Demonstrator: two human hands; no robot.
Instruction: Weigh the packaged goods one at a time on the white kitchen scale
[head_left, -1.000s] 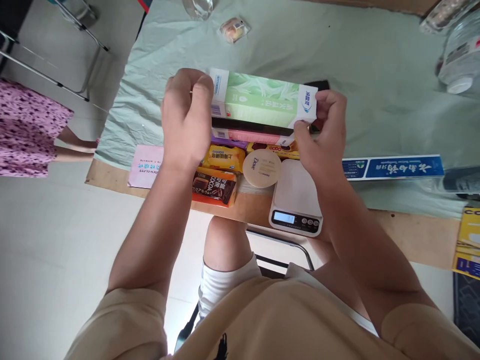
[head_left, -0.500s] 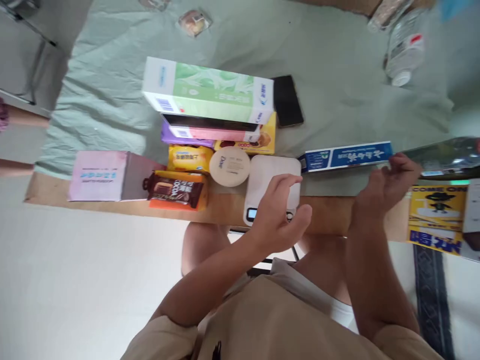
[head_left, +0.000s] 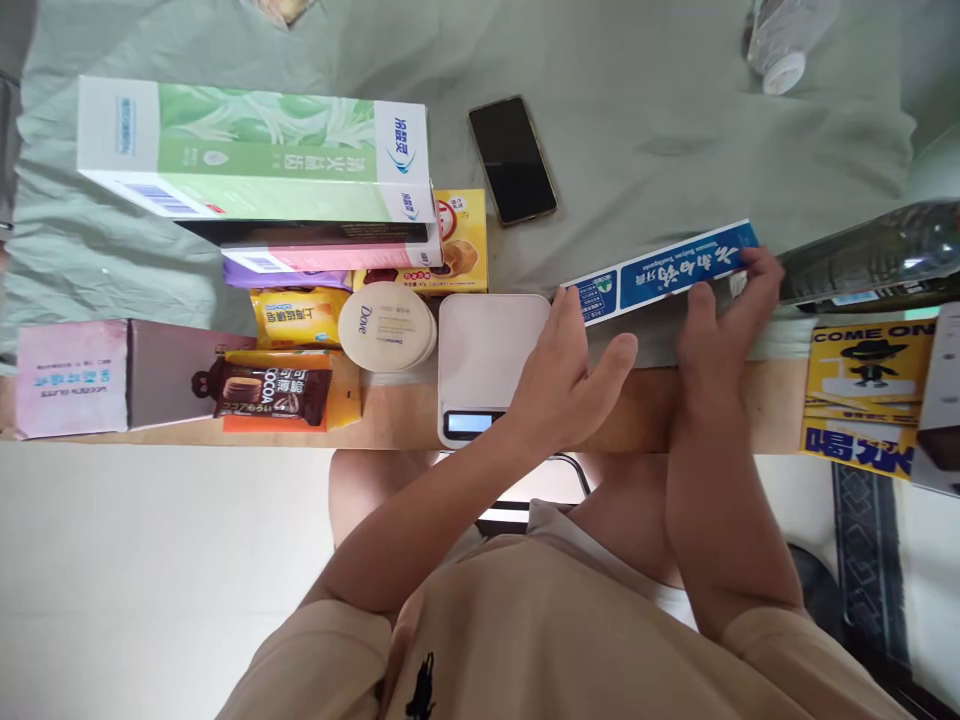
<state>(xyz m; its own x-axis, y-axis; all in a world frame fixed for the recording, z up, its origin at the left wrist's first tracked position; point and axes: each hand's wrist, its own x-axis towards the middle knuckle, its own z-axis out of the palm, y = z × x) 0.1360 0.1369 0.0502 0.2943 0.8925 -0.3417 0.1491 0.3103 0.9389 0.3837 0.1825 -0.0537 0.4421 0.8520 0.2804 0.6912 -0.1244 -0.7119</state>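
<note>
A long blue toothpaste box (head_left: 660, 272) lies slanted on the green cloth (head_left: 675, 130) near the table's front edge. My right hand (head_left: 720, 325) grips its right end, thumb on the near side and fingers over the far side. The fingertips of my left hand (head_left: 574, 370) touch the box's left end, with the thumb spread apart and nothing held. A white kitchen scale (head_left: 487, 340) sits just left of my left hand, its display facing me.
A big green and white box (head_left: 255, 150) tops a stack of flat boxes at the left. Around it lie a Dove tin (head_left: 382, 325), snack packs (head_left: 270, 392) and a pink carton (head_left: 67, 375). Behind lies a black phone (head_left: 512, 160). At the right are a lying bottle (head_left: 870, 255) and yellow booklets (head_left: 862, 395).
Both hands let go of the green box, now resting on the stack, and moved right. My right hand took hold of the blue toothpaste box; my left hand reached its left end.
</note>
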